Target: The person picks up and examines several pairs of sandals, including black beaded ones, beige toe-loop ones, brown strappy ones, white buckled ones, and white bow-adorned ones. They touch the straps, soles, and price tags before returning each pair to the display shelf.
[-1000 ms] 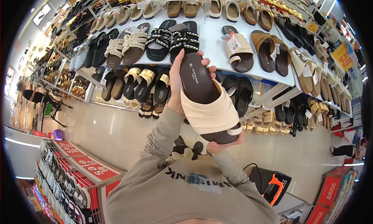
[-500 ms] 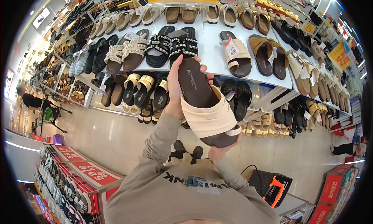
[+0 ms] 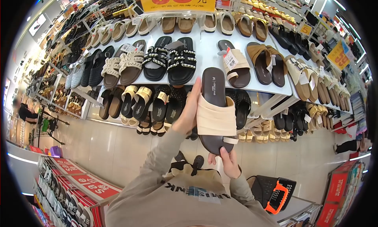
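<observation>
A slide sandal [image 3: 216, 120] with a wide cream strap, a small toe loop and a dark brown footbed is held upright before me, toe end down. My right hand [image 3: 230, 164] grips its toe end, thumb on the front and a finger beneath. Along the sandal's left edge lies my left hand [image 3: 189, 112], its fingers straight and flat; its thumb is hidden. Behind, on the white shelf, a matching cream sandal [image 3: 238, 65] carries a price tag [image 3: 230, 59]. Black studded slides [image 3: 182, 63] stand to its left.
Brown slides [image 3: 264, 65] and more sandals line the white display shelf [image 3: 208, 49]; lower racks hold further pairs. A yellow price sign [image 3: 177, 0] hangs at the back. A black basket with an orange handle [image 3: 277, 197] is at my lower right. Sale racks [image 3: 84, 175] stand at left.
The sandal has turned more upright and shifted slightly right and down. My left hand's fingers have straightened along its edge. My right hand has moved lower at the toe.
</observation>
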`<state>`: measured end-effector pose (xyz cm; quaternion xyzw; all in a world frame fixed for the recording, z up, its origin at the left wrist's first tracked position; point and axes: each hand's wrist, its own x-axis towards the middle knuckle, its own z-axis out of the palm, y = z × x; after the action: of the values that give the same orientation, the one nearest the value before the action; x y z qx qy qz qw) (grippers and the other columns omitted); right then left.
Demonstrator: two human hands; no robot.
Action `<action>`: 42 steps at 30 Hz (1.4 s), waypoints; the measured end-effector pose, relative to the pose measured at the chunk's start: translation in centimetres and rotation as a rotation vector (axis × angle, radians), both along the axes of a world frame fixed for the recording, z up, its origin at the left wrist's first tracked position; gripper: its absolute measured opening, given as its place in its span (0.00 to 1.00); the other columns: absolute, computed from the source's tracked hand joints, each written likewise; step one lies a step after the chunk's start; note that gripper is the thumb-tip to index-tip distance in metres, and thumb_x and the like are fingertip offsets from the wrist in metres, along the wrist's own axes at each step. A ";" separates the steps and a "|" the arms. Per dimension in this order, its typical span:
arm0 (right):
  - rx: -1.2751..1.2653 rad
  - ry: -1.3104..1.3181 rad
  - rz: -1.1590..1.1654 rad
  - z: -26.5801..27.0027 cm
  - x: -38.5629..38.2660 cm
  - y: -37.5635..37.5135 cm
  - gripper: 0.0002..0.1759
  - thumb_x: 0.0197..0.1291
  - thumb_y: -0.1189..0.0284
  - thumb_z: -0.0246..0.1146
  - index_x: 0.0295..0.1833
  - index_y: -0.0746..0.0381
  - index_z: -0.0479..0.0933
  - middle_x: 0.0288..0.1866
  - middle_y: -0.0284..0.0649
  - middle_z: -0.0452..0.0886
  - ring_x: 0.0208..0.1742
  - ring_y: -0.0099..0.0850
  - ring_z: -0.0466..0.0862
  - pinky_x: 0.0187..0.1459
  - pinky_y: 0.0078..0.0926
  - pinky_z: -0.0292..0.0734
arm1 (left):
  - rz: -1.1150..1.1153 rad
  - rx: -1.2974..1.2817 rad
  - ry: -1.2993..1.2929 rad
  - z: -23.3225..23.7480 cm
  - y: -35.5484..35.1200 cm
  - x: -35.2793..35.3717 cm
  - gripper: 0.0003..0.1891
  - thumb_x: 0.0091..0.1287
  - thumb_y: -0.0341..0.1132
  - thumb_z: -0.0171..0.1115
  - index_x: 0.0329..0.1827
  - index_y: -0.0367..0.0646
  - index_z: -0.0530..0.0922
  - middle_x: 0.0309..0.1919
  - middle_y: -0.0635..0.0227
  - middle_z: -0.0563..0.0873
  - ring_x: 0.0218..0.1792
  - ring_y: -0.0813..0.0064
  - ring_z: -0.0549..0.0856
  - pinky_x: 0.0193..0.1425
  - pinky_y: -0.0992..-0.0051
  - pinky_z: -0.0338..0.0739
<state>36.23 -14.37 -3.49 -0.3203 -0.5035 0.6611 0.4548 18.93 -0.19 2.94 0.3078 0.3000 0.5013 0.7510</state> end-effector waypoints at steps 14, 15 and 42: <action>-0.183 0.124 -0.197 0.5 -2.6 12.6 0.20 0.83 0.57 0.47 0.61 0.63 0.71 0.47 0.43 0.84 0.39 0.26 0.81 0.47 0.31 0.81 | -0.184 0.013 0.226 -7.3 -10.8 -6.9 0.37 0.84 0.59 0.32 0.85 0.42 0.46 0.76 0.50 0.70 0.75 0.56 0.73 0.81 0.58 0.64; -0.182 0.124 -0.210 1.3 -3.4 12.7 0.20 0.83 0.57 0.47 0.61 0.63 0.71 0.47 0.43 0.84 0.39 0.26 0.81 0.47 0.31 0.81 | -0.165 -0.002 0.276 -6.6 -11.0 -7.4 0.38 0.83 0.62 0.30 0.85 0.44 0.50 0.76 0.51 0.71 0.74 0.56 0.74 0.81 0.57 0.63; 0.724 -1.214 -0.942 4.6 0.0 17.9 0.20 0.72 0.69 0.64 0.66 0.62 0.78 0.81 0.48 0.63 0.82 0.50 0.61 0.76 0.45 0.62 | -0.072 0.482 0.597 -4.8 -4.9 -12.5 0.24 0.77 0.32 0.58 0.75 0.38 0.70 0.73 0.54 0.74 0.74 0.60 0.74 0.78 0.61 0.68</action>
<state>36.19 3.54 1.07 -0.6304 -0.6549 -0.0854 0.4080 6.43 -5.06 -1.88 0.6184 0.3680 0.4189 0.5538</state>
